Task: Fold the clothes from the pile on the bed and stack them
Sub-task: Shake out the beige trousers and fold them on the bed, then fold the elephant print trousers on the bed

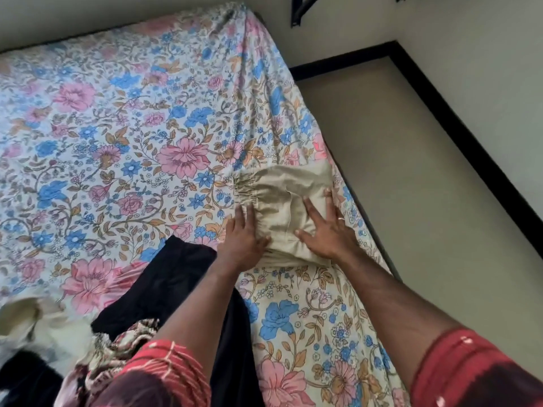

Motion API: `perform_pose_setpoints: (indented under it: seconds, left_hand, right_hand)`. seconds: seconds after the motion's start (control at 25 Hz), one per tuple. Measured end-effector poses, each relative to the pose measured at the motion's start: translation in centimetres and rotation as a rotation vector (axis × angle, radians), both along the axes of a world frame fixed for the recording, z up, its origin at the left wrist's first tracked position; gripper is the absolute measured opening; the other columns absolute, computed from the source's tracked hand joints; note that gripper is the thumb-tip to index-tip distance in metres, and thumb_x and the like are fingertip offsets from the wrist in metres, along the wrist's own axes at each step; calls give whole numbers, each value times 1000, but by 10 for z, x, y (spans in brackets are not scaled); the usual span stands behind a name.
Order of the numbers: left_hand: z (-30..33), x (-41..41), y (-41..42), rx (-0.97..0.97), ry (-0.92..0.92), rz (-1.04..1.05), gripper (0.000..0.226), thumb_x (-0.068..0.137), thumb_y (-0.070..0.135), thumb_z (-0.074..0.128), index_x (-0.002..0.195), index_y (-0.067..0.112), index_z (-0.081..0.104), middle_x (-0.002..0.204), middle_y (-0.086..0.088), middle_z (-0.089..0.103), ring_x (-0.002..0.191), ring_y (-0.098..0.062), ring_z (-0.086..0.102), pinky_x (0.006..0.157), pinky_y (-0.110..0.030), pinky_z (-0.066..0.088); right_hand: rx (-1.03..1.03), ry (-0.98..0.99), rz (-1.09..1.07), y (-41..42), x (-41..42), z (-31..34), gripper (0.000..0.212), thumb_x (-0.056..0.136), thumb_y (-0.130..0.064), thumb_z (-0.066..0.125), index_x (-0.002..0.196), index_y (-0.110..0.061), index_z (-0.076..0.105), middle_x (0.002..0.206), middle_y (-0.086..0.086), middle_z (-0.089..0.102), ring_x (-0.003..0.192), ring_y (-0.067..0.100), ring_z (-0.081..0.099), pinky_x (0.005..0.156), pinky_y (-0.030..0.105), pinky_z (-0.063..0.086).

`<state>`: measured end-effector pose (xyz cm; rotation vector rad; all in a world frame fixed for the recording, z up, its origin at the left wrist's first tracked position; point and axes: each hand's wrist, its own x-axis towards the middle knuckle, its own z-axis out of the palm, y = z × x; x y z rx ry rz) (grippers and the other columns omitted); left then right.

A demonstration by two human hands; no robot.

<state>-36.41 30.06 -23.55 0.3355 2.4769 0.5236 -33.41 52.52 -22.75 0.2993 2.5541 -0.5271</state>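
A folded beige garment (279, 195) with a gathered elastic waistband lies near the right edge of the bed (117, 113), which has a floral sheet. My left hand (245, 237) lies flat on its near left corner, fingers straight. My right hand (326, 227) presses flat on its near right part, fingers spread, a ring on one finger. At the lower left the pile holds a black garment (164, 277), a brown patterned cloth (117, 348), a cream cloth (26, 318) and another dark piece (23, 374).
The bed's right edge drops to a beige floor (411, 186) with a black skirting strip along the wall. A dark bracket (299, 10) hangs on the wall at the top. Bare floral sheet stretches across the far and left parts of the bed.
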Motion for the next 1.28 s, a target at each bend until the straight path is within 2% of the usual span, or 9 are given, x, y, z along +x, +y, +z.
perform_pose_setpoints:
  seconds: [0.24,0.36,0.56,0.72,0.8,0.92,1.08,1.2,1.28]
  left_hand:
    - [-11,-4,3,-46,-7,-42,88,105,55,33,156,17,-28,161,-12,-31,147,-29,-30,118,-42,-15]
    - [5,14,6,30,40,62,83,107,47,37,159,13,-18,168,-9,-19,155,-24,-19,121,-34,-12]
    - [34,127,-44,8,281,302,72,95,47,61,155,20,32,157,-1,38,147,-21,30,111,-57,33]
    - [45,220,-122,-179,417,689,81,74,57,79,136,19,46,141,-10,41,133,-36,39,102,-63,36]
    - [47,256,-159,-299,255,947,103,62,65,85,140,19,38,145,-15,33,134,-40,34,103,-67,31]
    - [41,291,-192,-323,-29,1155,126,56,75,82,152,23,20,155,-18,25,144,-40,23,112,-66,25]
    - [35,306,-204,-224,-68,1134,66,88,57,68,145,29,49,154,-4,39,143,-27,29,114,-57,26]
    - [37,314,-218,-200,166,1079,22,96,40,65,116,32,70,159,7,36,141,-23,29,108,-53,27]
    - [48,326,-234,-12,306,1161,25,100,33,62,124,31,70,161,9,37,144,-21,33,112,-52,31]
  right_hand:
    - [86,-112,-28,1,-16,-9,90,89,-77,53,157,-58,-2,166,-7,-34,157,37,11,114,68,27]
    - [202,29,-60,-11,-9,3,83,94,-66,56,161,-49,10,172,-2,-17,158,35,3,119,69,17]
    - [205,398,24,-82,89,-6,78,84,-18,64,157,-16,36,170,12,19,156,32,21,120,63,18]
    - [35,334,170,-165,198,-19,58,89,-37,60,141,-12,57,149,12,47,129,35,53,100,58,47]
    - [-110,207,135,-207,231,-14,65,96,-55,47,145,-13,51,148,9,43,125,33,57,97,51,51]
    - [-324,16,-146,-253,250,0,97,85,-64,70,157,-14,28,156,8,28,138,30,44,108,44,47]
    - [-444,-160,-560,-290,266,-6,102,69,-41,94,149,-15,36,146,10,51,132,30,53,108,45,49]
    - [-246,-213,-225,-310,272,-3,57,82,-35,80,130,-12,57,125,10,63,112,31,63,97,42,54]
    - [-196,-193,-133,-321,273,1,66,83,-38,78,139,-15,52,131,12,51,119,35,57,105,43,49]
